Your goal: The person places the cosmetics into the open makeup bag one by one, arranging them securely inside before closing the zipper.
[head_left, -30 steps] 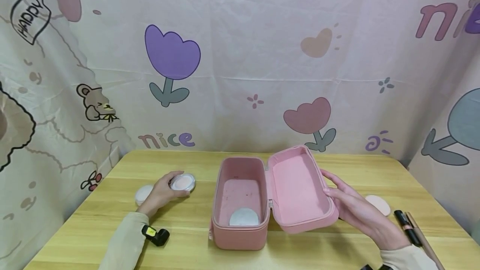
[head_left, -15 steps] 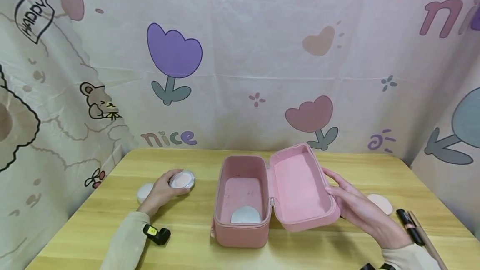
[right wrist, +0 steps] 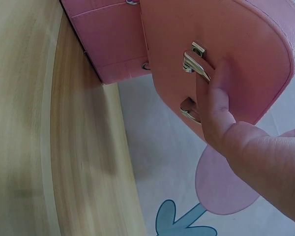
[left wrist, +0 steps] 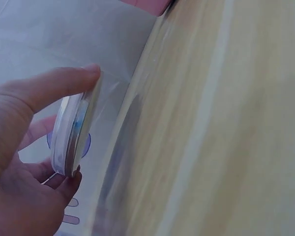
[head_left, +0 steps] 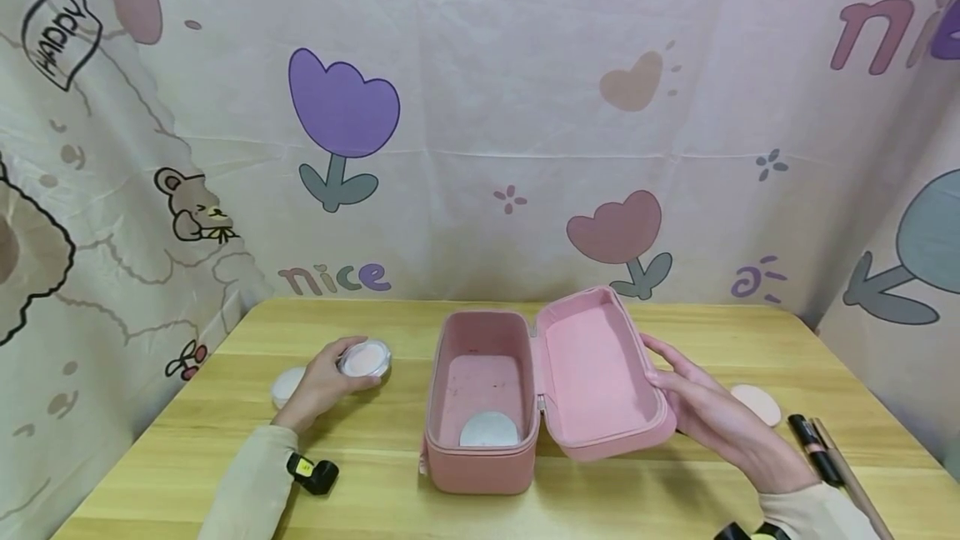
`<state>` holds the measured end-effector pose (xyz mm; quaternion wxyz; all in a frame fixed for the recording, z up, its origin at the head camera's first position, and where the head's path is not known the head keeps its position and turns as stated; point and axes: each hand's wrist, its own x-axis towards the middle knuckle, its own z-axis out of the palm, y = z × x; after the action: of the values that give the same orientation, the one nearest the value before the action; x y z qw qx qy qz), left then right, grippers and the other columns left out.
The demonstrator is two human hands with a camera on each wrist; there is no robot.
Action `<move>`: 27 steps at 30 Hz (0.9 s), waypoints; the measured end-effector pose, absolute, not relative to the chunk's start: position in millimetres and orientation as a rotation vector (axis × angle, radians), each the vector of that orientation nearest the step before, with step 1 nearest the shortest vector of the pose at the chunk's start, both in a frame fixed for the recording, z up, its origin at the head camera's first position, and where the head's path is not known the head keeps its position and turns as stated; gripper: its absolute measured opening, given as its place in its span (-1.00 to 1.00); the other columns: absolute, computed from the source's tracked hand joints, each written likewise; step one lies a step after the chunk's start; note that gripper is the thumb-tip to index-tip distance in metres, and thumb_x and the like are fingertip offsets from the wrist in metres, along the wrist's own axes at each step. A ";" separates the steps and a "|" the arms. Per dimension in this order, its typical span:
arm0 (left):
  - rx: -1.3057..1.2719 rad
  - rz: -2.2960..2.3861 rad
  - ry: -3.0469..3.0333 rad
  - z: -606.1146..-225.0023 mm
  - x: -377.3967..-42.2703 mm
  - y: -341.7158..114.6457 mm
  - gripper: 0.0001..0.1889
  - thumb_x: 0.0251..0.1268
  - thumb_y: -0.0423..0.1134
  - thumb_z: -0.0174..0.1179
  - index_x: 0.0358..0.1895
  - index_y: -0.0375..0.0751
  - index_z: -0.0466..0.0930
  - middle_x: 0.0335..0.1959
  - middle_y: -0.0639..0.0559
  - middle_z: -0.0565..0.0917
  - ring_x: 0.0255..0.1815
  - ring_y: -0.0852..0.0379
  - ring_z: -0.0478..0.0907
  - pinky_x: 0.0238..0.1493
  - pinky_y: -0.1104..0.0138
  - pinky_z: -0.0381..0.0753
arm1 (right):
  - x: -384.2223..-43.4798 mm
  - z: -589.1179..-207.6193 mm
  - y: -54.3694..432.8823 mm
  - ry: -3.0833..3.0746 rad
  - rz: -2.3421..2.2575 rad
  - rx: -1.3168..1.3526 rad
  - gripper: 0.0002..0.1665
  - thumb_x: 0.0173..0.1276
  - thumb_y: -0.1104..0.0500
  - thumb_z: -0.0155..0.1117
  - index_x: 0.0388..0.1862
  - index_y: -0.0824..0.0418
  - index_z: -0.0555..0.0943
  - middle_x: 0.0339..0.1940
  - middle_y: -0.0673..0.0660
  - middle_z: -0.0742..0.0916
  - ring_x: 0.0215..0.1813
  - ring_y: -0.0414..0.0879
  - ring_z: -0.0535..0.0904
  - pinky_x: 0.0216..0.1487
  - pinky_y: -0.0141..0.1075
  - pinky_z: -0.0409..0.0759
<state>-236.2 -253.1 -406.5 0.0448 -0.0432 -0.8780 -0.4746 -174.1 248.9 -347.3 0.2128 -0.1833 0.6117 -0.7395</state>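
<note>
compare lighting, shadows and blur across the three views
Head: soft, even light, with a faint shadow on the table below the right hand; left wrist: dimmer and bluish, table grain blurred, a dark shadow beside the compact; right wrist: glints on the metal fittings, and a pale table stripe bows, probably lens distortion.

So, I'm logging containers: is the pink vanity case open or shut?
Open: the right hand holds the lid aside, and the interior shows.

Saw on the wooden table [head_left: 375,448] a pink case [head_left: 480,475], left of it a white round item [head_left: 286,388], right of it a pale disc [head_left: 756,404], dark tube [head_left: 814,450] and brown stick [head_left: 852,477].
</note>
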 end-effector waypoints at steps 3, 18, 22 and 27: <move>-0.145 -1.438 -2.676 -404.5 -234.7 -251.5 -0.21 -0.06 -0.27 0.48 0.31 -0.37 0.34 0.31 -0.43 0.31 0.29 -0.36 0.24 0.26 -0.20 0.16 | -174.1 -347.7 248.7 1.684 -2.056 -0.524 -0.21 0.56 0.21 -0.19 0.54 0.19 -0.36 0.23 0.07 0.47 0.19 0.01 0.51 0.16 -0.11 0.49; -0.173 -1.471 -2.648 -389.6 -230.1 -247.6 -0.21 -0.04 -0.23 0.47 0.33 -0.34 0.33 0.33 -0.40 0.31 0.28 -0.34 0.28 0.22 -0.17 0.24 | -173.8 -347.8 249.7 1.641 -2.062 -0.567 -0.24 0.57 0.22 -0.23 0.54 0.17 -0.36 0.22 0.10 0.50 0.18 0.03 0.52 0.16 -0.12 0.49; -0.197 -1.486 -2.634 -383.3 -227.1 -243.9 -0.21 -0.02 -0.24 0.46 0.33 -0.36 0.33 0.34 -0.43 0.29 0.29 -0.36 0.25 0.23 -0.19 0.23 | -173.6 -347.9 249.6 1.644 -2.062 -0.557 -0.23 0.57 0.21 -0.23 0.54 0.17 -0.37 0.23 0.10 0.49 0.19 0.03 0.52 0.17 -0.12 0.49; -0.222 -1.506 -2.615 -378.5 -223.5 -239.3 -0.23 -0.02 -0.26 0.46 0.32 -0.36 0.35 0.33 -0.41 0.30 0.30 -0.38 0.24 0.24 -0.19 0.21 | -173.5 -347.4 248.5 1.653 -2.060 -0.539 -0.22 0.57 0.21 -0.21 0.54 0.18 -0.38 0.23 0.11 0.48 0.19 0.02 0.51 0.17 -0.13 0.48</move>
<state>-223.5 -239.3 -378.5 0.0576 -0.0732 -0.8628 -0.4968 -173.5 248.5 -347.4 0.2213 -0.1951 0.5981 -0.7451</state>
